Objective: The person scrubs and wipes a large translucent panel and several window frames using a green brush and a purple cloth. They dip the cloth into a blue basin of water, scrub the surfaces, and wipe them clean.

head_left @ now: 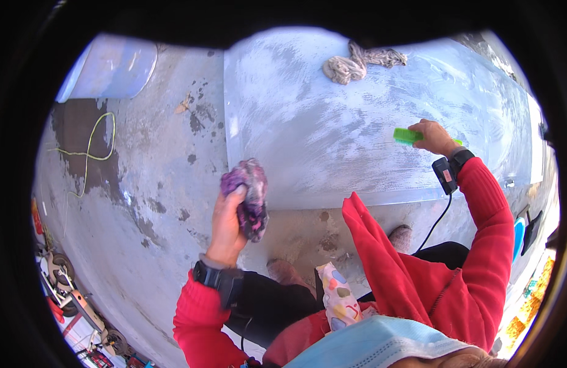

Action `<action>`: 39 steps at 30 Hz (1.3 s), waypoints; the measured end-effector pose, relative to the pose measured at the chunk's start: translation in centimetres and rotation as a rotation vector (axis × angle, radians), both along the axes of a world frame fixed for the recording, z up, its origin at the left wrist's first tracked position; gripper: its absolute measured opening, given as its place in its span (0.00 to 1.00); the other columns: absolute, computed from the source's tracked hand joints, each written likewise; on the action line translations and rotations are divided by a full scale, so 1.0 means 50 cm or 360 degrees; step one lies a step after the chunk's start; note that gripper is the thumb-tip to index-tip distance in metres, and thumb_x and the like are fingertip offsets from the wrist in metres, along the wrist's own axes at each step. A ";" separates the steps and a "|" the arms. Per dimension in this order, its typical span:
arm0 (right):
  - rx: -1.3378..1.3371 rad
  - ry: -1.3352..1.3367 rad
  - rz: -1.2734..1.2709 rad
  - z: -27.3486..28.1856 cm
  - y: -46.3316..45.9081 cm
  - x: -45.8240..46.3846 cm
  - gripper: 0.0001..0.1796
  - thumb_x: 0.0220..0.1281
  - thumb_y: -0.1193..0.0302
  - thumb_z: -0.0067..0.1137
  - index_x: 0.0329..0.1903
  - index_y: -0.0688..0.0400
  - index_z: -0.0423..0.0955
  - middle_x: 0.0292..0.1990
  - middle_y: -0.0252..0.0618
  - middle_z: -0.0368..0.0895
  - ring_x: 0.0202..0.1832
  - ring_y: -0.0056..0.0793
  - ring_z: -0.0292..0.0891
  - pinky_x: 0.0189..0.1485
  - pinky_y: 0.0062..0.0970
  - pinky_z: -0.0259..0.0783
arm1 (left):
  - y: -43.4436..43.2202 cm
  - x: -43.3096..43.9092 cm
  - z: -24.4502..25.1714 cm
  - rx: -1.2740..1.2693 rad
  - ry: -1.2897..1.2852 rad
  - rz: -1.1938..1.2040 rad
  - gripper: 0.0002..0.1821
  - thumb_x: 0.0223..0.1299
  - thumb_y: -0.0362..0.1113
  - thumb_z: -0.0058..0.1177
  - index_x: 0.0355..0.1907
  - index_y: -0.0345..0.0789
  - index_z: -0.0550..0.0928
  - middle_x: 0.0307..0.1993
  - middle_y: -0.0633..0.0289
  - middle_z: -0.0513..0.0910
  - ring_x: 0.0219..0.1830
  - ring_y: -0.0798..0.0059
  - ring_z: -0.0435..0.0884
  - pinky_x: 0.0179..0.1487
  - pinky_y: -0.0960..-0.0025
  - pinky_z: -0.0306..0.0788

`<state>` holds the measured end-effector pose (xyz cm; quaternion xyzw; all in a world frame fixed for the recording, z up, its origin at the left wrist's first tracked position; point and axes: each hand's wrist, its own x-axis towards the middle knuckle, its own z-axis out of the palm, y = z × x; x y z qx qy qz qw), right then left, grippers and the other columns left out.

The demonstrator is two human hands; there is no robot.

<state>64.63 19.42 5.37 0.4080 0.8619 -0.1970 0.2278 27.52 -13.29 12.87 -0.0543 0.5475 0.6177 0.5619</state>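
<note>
My left hand (227, 225) is closed around a bunched purple and dark cloth (251, 198) with whitish patches, held up near the left front corner of a pale sheet-like panel (288, 152). The panel is covered in whitish smears. Over its right part, my right hand (433, 137) grips a bright green brush (407, 136). Its bristles point down towards the surface; whether they touch it I cannot tell. A twisted greyish-beige rag (345, 69) lies on the far part of the panel.
A large translucent tub (122, 69) stands at the far left. A thin yellow-green hose or cord (99, 158) loops over the stained concrete floor (173, 138). A scooter (88, 313) is at the lower left. A black cable (436, 223) hangs from my right wrist device.
</note>
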 end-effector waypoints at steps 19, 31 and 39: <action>-0.0422 0.0860 -0.0781 -0.161 -0.086 0.308 0.29 0.54 0.65 0.65 0.60 0.55 0.70 0.49 0.49 0.73 0.50 0.51 0.74 0.53 0.40 0.71 | 0.514 0.359 -0.316 0.0166 0.2750 -0.2061 0.24 0.47 0.54 0.64 0.42 0.39 0.84 0.59 0.58 0.71 0.59 0.51 0.64 0.57 0.47 0.65; -0.0424 0.0972 -0.0800 -0.187 -0.082 0.318 0.28 0.52 0.63 0.66 0.58 0.54 0.72 0.47 0.49 0.75 0.47 0.51 0.75 0.50 0.41 0.72 | 0.588 0.415 -0.251 0.0112 0.2572 -0.1922 0.27 0.50 0.52 0.65 0.49 0.35 0.81 0.71 0.46 0.54 0.67 0.40 0.56 0.68 0.50 0.56; -0.0342 0.0636 -0.1061 -0.022 -0.060 0.471 0.28 0.51 0.61 0.68 0.55 0.58 0.75 0.45 0.51 0.78 0.48 0.49 0.75 0.53 0.38 0.71 | 0.676 0.478 -0.274 -0.0379 0.2555 -0.2527 0.37 0.42 0.60 0.68 0.55 0.45 0.75 0.73 0.51 0.48 0.71 0.39 0.49 0.58 0.35 0.65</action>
